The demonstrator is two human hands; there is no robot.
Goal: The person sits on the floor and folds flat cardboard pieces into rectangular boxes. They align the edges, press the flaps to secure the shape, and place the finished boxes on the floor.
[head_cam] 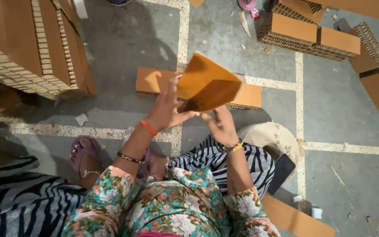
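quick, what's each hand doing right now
Left hand: closed on the brown cardboard piece, fingers spread along its left edge.
Right hand: gripping the same piece from below.

A grey stone floor (pixel 123 48) with pale inlaid strips carries scattered cardboard scraps. A tall stack of honeycomb cardboard blocks (pixel 31 48) stands at upper left. More honeycomb blocks (pixel 312 37) lie at upper right, and one long block (pixel 154 81) lies in the middle. A purple sandal (pixel 83 151) and a dark phone (pixel 281 173) rest lower down.
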